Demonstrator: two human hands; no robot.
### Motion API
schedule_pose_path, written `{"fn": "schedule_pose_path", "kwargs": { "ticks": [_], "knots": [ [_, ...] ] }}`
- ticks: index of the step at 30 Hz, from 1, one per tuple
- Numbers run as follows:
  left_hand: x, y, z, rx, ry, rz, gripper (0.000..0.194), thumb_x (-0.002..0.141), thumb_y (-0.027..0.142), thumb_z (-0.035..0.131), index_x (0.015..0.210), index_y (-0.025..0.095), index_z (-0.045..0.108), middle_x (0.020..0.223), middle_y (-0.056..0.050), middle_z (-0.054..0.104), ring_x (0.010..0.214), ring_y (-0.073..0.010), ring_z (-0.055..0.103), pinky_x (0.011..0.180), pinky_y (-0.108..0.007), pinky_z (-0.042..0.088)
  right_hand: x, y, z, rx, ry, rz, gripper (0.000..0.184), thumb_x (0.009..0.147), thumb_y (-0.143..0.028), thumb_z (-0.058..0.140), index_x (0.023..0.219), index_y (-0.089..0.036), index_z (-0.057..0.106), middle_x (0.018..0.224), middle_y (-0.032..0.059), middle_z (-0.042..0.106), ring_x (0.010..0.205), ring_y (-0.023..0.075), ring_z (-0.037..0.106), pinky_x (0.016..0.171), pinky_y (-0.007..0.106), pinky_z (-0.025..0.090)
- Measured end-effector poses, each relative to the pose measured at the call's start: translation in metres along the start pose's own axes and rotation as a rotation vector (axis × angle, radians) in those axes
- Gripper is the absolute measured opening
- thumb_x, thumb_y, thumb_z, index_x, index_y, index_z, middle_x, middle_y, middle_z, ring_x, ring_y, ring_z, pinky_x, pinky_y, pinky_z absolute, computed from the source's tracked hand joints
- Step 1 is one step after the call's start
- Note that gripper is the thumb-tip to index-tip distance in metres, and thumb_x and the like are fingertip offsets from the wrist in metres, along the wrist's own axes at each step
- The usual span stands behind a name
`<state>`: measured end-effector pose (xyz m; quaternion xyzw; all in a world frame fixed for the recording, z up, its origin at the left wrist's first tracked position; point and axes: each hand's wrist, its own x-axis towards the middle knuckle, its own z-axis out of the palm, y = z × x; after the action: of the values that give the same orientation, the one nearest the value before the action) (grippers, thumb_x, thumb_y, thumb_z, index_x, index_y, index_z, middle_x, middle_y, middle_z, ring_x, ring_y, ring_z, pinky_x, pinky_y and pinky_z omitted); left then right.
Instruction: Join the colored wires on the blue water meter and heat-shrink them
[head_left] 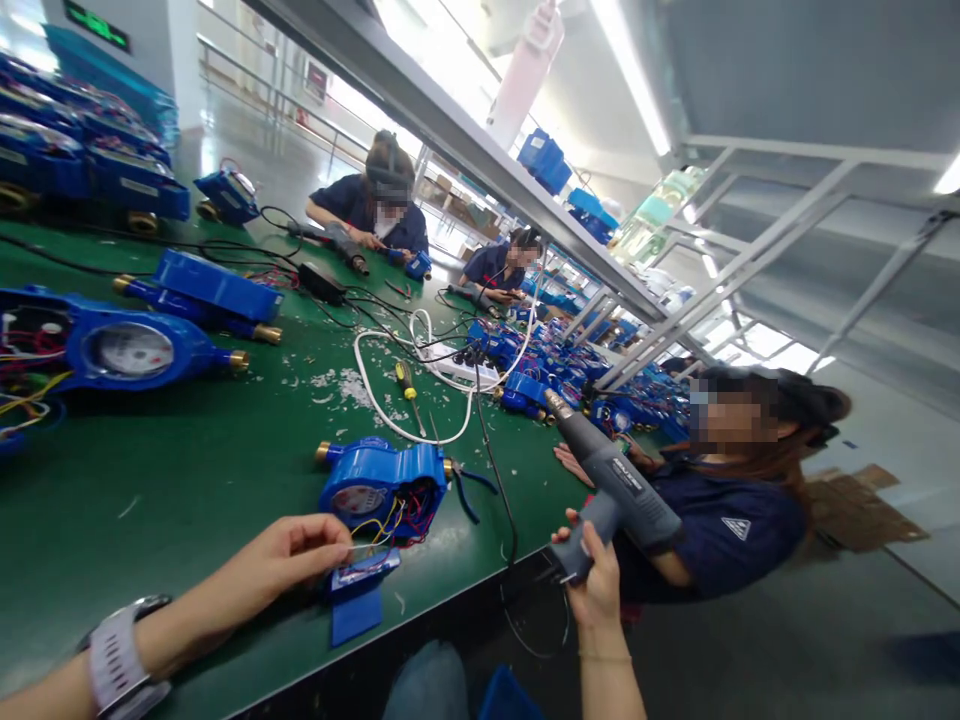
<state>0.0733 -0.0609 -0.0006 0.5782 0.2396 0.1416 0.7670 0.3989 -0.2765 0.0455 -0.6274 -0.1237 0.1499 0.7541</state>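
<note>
My left hand (304, 550) pinches a thin white wire (365, 546) at the front of the green table. That wire runs to the open compartment of a blue water meter (420, 462), where yellow and red wires show. Just below the meter lie flat blue pieces (357, 615) at the table edge. In my right hand (596, 580) is a dark grey heat gun (611, 470), gripped by its handle and raised beyond the table edge. Its metal nozzle points up and to the left, away from the wire. Pliers (472, 492) with blue handles rest against the meter's right end.
More water meters (202, 288) lie at left, with others stacked behind. A yellow-black screwdriver (406, 382), white scraps (352, 390), a power strip (469, 372) and looping cables are mid-table. A co-worker (739, 510) sits close on the right; two more work farther back.
</note>
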Motion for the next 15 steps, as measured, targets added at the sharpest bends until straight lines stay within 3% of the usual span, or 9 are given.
{"fn": "schedule_pose_path", "kwargs": {
  "ticks": [4, 9, 11, 15],
  "knots": [
    [0.002, -0.011, 0.001, -0.004, 0.004, 0.013, 0.036, 0.072, 0.053, 0.071, 0.072, 0.017, 0.068, 0.065, -0.002, 0.057, 0.062, -0.0154, 0.048, 0.060, -0.024, 0.039, -0.050, -0.019, -0.008, 0.041, -0.178, -0.007, 0.043, 0.072, -0.043, 0.078, 0.103, -0.022, 0.059, 0.094, 0.0006, 0.064, 0.057, 0.0110, 0.055, 0.051, 0.024, 0.048],
    [0.005, -0.024, 0.002, -0.009, -0.056, 0.001, 0.037, 0.076, 0.053, 0.067, 0.088, 0.019, 0.073, 0.079, -0.006, 0.066, 0.076, -0.0219, 0.057, 0.070, -0.030, 0.045, -0.093, -0.026, -0.021, -0.203, -0.170, -0.086, 0.045, 0.075, -0.045, 0.077, 0.111, -0.025, 0.057, 0.094, 0.0027, 0.065, 0.053, 0.0116, 0.054, 0.047, 0.022, 0.044],
    [0.006, -0.025, 0.001, 0.008, -0.061, -0.001, 0.041, 0.077, 0.054, 0.065, 0.098, 0.019, 0.073, 0.081, -0.007, 0.067, 0.077, -0.0228, 0.058, 0.071, -0.031, 0.046, -0.108, -0.032, -0.028, -0.303, -0.169, -0.119, 0.044, 0.077, -0.052, 0.072, 0.107, -0.023, 0.060, 0.084, 0.0043, 0.065, 0.052, 0.0129, 0.053, 0.047, 0.023, 0.044],
    [0.005, -0.017, -0.002, 0.025, 0.021, 0.029, 0.045, 0.076, 0.058, 0.064, 0.097, 0.019, 0.072, 0.071, -0.005, 0.065, 0.070, -0.0200, 0.057, 0.066, -0.027, 0.044, -0.131, -0.053, -0.048, -0.541, -0.215, -0.096, 0.047, 0.078, -0.067, 0.060, 0.091, -0.023, 0.067, 0.059, 0.0043, 0.057, 0.046, 0.0173, 0.050, 0.039, 0.027, 0.042]
  ]
}}
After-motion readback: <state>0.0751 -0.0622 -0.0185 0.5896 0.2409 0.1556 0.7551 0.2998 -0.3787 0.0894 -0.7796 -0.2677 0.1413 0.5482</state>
